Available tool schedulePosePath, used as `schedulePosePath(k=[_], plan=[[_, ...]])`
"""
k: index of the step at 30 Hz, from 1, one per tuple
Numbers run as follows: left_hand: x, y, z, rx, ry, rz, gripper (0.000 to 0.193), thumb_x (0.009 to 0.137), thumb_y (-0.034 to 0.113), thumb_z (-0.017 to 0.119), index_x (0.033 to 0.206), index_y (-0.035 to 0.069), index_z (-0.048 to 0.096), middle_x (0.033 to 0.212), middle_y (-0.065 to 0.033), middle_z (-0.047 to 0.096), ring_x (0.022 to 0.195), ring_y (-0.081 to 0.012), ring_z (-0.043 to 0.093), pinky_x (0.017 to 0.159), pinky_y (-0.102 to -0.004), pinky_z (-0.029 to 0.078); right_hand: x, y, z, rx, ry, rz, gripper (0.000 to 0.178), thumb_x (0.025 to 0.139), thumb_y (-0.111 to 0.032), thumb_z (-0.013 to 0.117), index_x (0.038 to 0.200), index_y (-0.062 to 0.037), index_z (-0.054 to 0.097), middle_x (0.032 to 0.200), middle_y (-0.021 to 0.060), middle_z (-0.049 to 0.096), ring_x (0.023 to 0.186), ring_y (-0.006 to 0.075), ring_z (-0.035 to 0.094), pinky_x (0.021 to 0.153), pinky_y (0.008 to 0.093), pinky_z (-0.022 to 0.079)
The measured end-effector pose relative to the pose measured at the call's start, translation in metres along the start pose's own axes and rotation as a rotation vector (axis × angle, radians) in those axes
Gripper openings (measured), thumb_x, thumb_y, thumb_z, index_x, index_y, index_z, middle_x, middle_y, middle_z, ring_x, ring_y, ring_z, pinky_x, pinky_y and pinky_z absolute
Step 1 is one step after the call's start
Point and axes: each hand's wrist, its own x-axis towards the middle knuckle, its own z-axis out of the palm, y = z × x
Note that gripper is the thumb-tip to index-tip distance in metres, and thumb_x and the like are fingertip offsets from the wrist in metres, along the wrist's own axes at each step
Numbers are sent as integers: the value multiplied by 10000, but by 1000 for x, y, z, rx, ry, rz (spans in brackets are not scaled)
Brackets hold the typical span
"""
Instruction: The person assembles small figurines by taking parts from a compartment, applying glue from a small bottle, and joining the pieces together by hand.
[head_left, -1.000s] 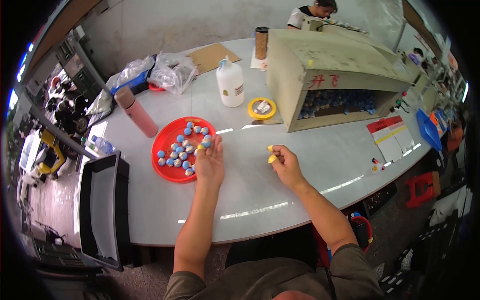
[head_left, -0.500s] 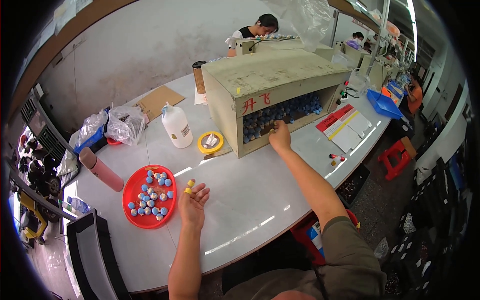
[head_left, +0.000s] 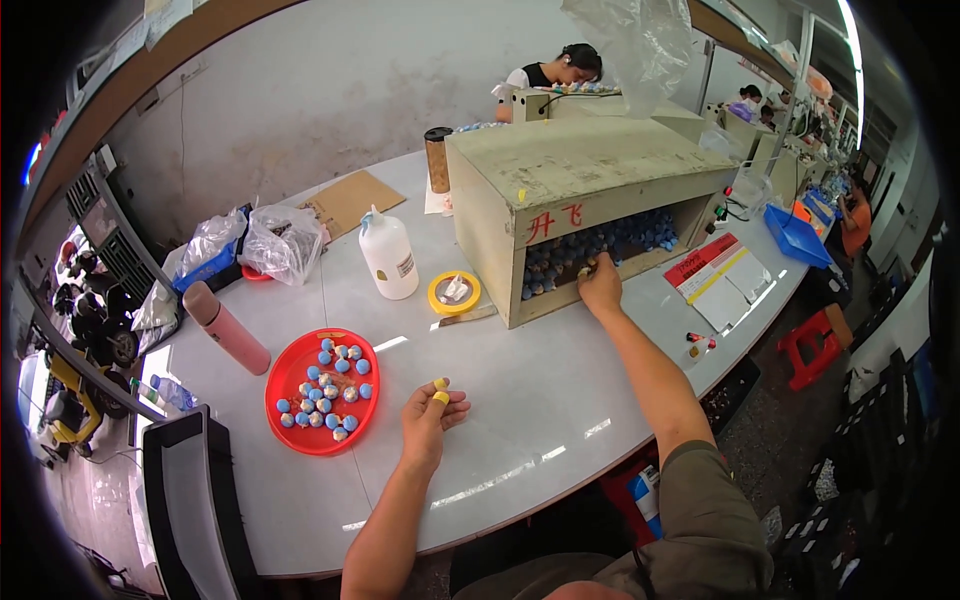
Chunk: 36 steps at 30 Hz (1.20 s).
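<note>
My left hand point(head_left: 428, 420) is held over the grey table, palm turned inward, with yellow bands on its fingertips. Its fingers are loosely apart and nothing shows in them. Beside it lies a round red tray point(head_left: 285, 438) with several small blue-and-white balls point(head_left: 323, 405). My right hand point(head_left: 602, 288) reaches to the front opening of a worn beige metal box point(head_left: 483, 230), fingers pinched together. Whatever they grip there is too small to make out. Inside the box sit many more blue balls point(head_left: 570, 250), partly shaded by its top.
A white plastic bottle point(head_left: 388, 255) and a yellow tape roll point(head_left: 455, 293) stand left of the box. A pink flask point(head_left: 228, 330) is beyond the tray; a black bin point(head_left: 190, 500) sits at the left edge. Papers point(head_left: 715, 280) lie right. Another person point(head_left: 540, 75) works behind the box.
The whole view has shifted, so things sit further right in it. My right hand stays at the box opening. My left hand's fingers have drawn in slightly.
</note>
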Motion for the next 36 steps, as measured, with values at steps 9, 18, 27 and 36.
schedulePosePath(k=[9, 18, 27, 36], plan=[[-14, -8, 22, -11, -175, -81, 369, 992, 203, 559, 1237, -58, 470, 1108, -172, 630, 976, -236, 661, 859, -362, 566, -195, -134, -60, 622, -389, -415, 420, 737, -1, 696, 1117, -40, 520, 966, 119, 589, 836, 275, 593, 697, 371, 503], [-11, -8, 16, -87, -141, -126, 243, 930, 63, 568, 1139, -36, 490, 1069, -156, 648, 929, -216, 672, 807, -327, 576, -207, -125, -77, 527, -410, -562, 552, 726, -28, 710, 1223, -11, 472, 1159, 186, 554, 1059, 374, 550, 900, 434, 469], [-12, 11, 22, 19, -146, -221, 220, 916, 39, 505, 1130, -10, 518, 998, -129, 652, 847, -175, 661, 734, -257, 558, -145, 83, -168, -184, 497, 210, 669, 796, -171, 706, 1343, 8, 364, 1358, 205, 394, 1287, 386, 368, 1071, 521, 286], [-13, 6, 13, 233, -162, -231, 268, 912, 99, 605, 1135, -41, 554, 1011, -120, 670, 864, -165, 666, 711, -239, 531, -117, 97, -135, -76, 243, 132, 294, 798, -107, 713, 1034, 0, 575, 1095, 149, 616, 1085, 296, 568, 944, 399, 444]])
